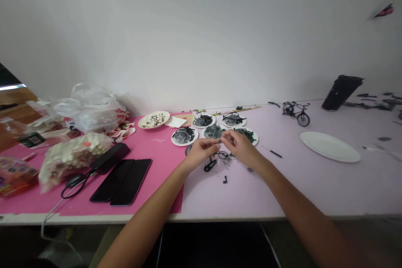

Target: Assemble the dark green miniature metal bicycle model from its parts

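"Where is the piece being worked on?"

"Between the two hands, just in front of the parts plates. The right hand (240, 145) has its grip pinched on a tiny part (220, 141), too small to identify. The left hand (201, 151) brings thumb and index right up beside it, but I can't tell whether that grip is closed on anything."

"What worries you?"

"Dropping it. Only fingertips support it, and a slip could send it among the loose pieces below: a black ring (223, 155), a black elongated piece (210, 165) and a small black angled piece (225, 180). Dark bits like those could be hard to tell apart."

"And the plates?"

"The right hand is very close to the green-black parts (251, 135) on the right-hand plate (256, 140). A knuckle catching that rim could tip or mix them. The spoked wheels (213, 131) on the middle plate are near too, and their thin spokes could bend or snap if a wrist pressed down."

"Anything farther out?"

"The screwdriver (272, 152) lies on the pale tabletop (251, 199), right of the hands. A careless forearm sweep could roll it. The model bicycle (296, 113) stands well apart, near the wall, so it looks less exposed."
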`<state>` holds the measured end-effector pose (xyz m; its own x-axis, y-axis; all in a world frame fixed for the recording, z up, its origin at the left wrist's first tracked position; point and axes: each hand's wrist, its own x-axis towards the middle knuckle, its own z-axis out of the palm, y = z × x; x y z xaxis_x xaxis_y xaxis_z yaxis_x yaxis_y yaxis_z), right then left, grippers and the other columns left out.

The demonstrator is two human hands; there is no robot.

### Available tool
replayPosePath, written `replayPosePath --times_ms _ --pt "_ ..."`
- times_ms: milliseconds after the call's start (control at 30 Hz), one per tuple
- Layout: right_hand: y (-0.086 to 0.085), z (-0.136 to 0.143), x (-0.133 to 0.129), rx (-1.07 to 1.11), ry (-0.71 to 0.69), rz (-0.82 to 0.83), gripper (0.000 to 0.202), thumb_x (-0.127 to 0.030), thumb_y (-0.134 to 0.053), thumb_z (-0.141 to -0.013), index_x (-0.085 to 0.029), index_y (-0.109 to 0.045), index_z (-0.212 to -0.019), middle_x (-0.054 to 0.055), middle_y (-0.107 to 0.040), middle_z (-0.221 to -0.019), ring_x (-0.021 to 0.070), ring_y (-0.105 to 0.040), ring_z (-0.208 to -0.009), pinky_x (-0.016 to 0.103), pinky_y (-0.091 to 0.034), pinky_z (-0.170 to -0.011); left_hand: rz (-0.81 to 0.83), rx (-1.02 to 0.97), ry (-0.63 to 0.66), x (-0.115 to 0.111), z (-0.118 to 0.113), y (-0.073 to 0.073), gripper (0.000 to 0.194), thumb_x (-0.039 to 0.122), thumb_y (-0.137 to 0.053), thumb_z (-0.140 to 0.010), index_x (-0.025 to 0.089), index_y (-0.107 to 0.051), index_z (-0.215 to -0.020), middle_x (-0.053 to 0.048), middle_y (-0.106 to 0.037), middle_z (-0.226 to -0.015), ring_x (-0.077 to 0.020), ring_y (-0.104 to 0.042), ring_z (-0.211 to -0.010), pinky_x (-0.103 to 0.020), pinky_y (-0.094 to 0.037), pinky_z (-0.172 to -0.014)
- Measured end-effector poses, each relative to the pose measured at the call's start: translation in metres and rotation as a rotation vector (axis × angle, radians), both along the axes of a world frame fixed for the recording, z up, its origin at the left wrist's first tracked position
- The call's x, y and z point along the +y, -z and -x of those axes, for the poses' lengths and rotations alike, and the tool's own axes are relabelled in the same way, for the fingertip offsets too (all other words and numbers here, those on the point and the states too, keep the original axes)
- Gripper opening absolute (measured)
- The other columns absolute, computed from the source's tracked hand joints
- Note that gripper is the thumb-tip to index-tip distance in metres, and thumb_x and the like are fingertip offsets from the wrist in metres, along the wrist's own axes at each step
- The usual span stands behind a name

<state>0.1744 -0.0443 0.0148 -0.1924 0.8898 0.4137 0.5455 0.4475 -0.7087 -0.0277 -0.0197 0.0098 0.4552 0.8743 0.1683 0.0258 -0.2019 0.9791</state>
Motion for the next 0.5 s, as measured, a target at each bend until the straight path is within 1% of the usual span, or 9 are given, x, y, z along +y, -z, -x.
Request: replayPosePath --times_ms 200,333,500 --pt "0.0008 0.0002 0.0004 -0.033 -0.023 0.038 0.019 -0.04 -0.045 -0.105 -0.024 -0.054 -0.101 0.001 -0.06 -0.086 0.0183 -0.052 -0.071 0.03 -0.039 -0.063 0.025 0.001 -0.008 0.0004 -0.0002 0.0009 0.049 0.044 -0.085 -0.075 0.011 -0.082 -0.111 -0.003 -0.069 -0.073 -0.0087 -0.053 -0.055 -0.023 -0.042 -0.054" --pt "0.001 -0.0012 0.0007 -0.076 -0.013 0.049 0.018 -0.039 -0.042 -0.106 -0.025 -0.053 -0.102 0.004 -0.063 -0.097 0.0204 -0.056 -0.08 0.032 -0.042 -0.068 0.026 0.026 0.0 0.0022 0.0002 0.0038 0.045 0.043 -0.083 -0.078 0.012 -0.081 -0.111 -0.003 -0.07 -0.076 -0.0088 -0.054 -0.057 -0.023 -0.042 -0.054" --pt "0.0032 -0.0025 0.0018 -0.123 -0.007 0.03 0.02 -0.038 -0.039 -0.107 -0.025 -0.052 -0.101 0.006 -0.065 -0.1 0.0209 -0.058 -0.081 0.033 -0.043 -0.07 0.042 0.05 -0.015 0.0043 0.0003 0.0067 0.046 0.043 -0.083 -0.078 0.013 -0.081 -0.113 -0.004 -0.072 -0.079 -0.0093 -0.055 -0.058 -0.023 -0.042 -0.054"
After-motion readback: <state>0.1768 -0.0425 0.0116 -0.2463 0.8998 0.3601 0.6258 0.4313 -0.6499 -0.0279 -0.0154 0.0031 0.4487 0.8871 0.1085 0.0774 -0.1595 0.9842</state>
